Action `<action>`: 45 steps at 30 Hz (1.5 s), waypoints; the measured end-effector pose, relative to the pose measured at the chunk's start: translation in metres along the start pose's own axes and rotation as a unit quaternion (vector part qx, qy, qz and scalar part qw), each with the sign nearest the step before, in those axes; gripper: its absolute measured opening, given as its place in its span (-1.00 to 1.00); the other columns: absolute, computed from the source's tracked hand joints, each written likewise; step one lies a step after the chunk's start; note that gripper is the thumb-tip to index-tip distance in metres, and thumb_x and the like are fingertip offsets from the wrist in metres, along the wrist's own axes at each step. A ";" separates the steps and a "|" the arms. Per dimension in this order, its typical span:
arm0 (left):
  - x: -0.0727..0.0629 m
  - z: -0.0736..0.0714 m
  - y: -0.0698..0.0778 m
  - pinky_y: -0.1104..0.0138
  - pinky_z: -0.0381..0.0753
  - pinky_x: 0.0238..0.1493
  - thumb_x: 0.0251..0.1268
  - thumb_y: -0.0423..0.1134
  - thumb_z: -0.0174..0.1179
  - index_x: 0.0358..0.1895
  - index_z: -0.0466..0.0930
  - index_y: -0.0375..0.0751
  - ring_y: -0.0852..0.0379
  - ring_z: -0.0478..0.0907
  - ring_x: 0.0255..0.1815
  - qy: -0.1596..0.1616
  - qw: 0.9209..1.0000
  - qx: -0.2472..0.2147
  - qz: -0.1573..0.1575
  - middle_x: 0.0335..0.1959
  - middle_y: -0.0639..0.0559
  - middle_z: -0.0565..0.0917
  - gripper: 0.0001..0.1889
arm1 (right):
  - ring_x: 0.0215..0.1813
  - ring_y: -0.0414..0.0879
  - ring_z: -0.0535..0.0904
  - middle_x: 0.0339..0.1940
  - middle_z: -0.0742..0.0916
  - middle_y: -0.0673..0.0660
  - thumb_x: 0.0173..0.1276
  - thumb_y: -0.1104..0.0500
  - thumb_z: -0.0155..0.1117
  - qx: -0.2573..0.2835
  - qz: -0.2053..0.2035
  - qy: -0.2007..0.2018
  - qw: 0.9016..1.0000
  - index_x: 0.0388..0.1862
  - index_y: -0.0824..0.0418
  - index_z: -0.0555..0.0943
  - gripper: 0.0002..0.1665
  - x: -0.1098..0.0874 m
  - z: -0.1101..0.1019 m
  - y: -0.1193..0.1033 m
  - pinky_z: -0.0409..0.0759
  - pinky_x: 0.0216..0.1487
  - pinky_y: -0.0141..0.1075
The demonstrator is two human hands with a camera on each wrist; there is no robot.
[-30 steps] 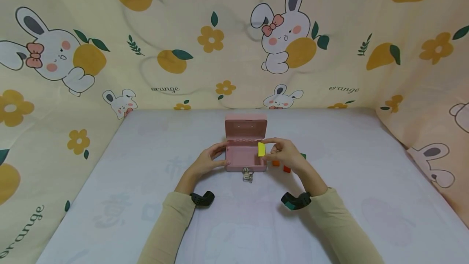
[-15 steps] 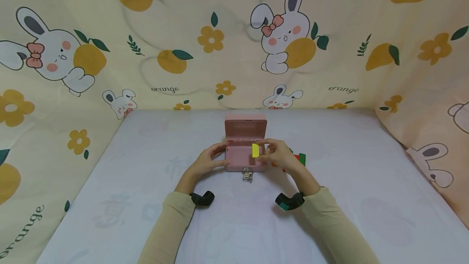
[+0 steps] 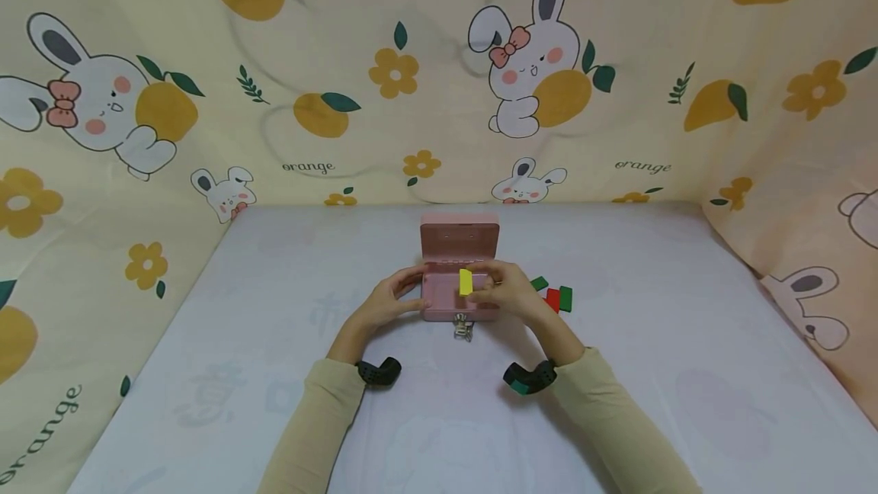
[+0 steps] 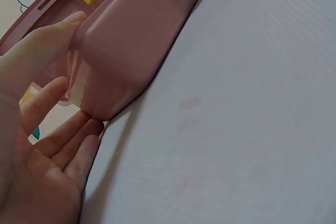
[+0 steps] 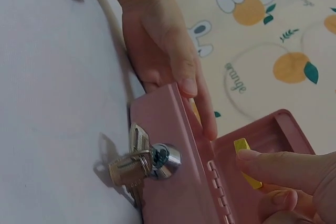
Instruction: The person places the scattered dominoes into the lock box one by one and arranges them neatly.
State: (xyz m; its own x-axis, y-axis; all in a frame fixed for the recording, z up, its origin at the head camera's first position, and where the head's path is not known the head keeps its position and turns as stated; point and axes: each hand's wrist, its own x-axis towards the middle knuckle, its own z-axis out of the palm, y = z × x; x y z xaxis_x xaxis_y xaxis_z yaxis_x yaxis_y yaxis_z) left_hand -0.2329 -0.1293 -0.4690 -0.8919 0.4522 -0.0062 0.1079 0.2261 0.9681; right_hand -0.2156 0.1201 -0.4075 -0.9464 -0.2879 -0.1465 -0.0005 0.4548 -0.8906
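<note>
A small pink metal cash box (image 3: 439, 315) stands on the white cloth, its lid raised at the back. My left hand (image 3: 384, 299) steadies the box at its left end; in the left wrist view the thumb rests on the rim and the other fingers touch the side wall. With thumb and fingers, my right hand (image 3: 509, 292) pinches a yellow rectangular block (image 3: 466, 282) upright over the box's interior. A bunch of keys (image 5: 128, 170) hangs from the round lock (image 5: 169, 162) on the box front. The right hand hides part of the box's right side.
To the right of the box lie a green block (image 3: 539, 283), a red block (image 3: 552, 298) and another green block (image 3: 565, 299), partly behind the right hand and forearm. A patterned fabric backdrop (image 3: 425, 120) rises behind the table and at both sides.
My right hand has carried the yellow block leftward, from the box's right edge to over its middle. More of the blocks at the right now show. The left hand and box have stayed put.
</note>
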 end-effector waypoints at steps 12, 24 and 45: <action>0.000 0.000 -0.001 0.09 0.15 0.59 0.20 -0.37 0.30 0.44 0.21 -0.21 -0.13 0.17 0.55 -0.004 1.000 -0.002 0.002 0.50 -0.18 0.26 -0.27 | -0.60 -0.20 0.28 -0.68 0.40 -0.05 0.14 0.34 0.41 0.018 -0.003 -0.001 1.000 0.21 0.30 0.52 -0.40 0.004 0.011 -0.001 0.24 -0.61 -0.48; -0.002 -0.001 0.001 0.06 0.15 0.58 0.20 -0.37 0.29 0.44 0.20 -0.21 -0.16 0.18 0.54 -0.003 1.000 0.008 -0.002 0.48 -0.21 0.29 -0.27 | -0.57 -0.20 0.32 -0.67 0.41 -0.05 0.13 0.34 0.42 0.000 -0.009 0.008 1.000 0.19 0.29 0.55 -0.41 0.010 0.021 -0.003 0.28 -0.57 -0.47; -0.004 -0.001 0.001 -0.02 0.19 0.55 0.23 -0.36 0.28 0.45 0.18 -0.23 -0.20 0.15 0.55 -0.013 1.000 0.006 0.004 0.52 -0.20 0.21 -0.28 | -0.59 -0.21 0.32 -0.68 0.43 -0.04 0.15 0.31 0.42 -0.024 -0.003 -0.005 1.000 0.19 0.24 0.54 -0.42 0.020 0.039 -0.007 0.28 -0.57 -0.47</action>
State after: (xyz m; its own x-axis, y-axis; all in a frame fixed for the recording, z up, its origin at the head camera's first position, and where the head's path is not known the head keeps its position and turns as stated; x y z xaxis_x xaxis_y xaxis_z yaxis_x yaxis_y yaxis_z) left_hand -0.2297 -0.1318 -0.4675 -0.8793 0.4763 -0.0050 0.1209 0.2333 0.9649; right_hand -0.2215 0.0785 -0.4213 -0.9433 -0.2986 -0.1450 -0.0221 0.4921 -0.8702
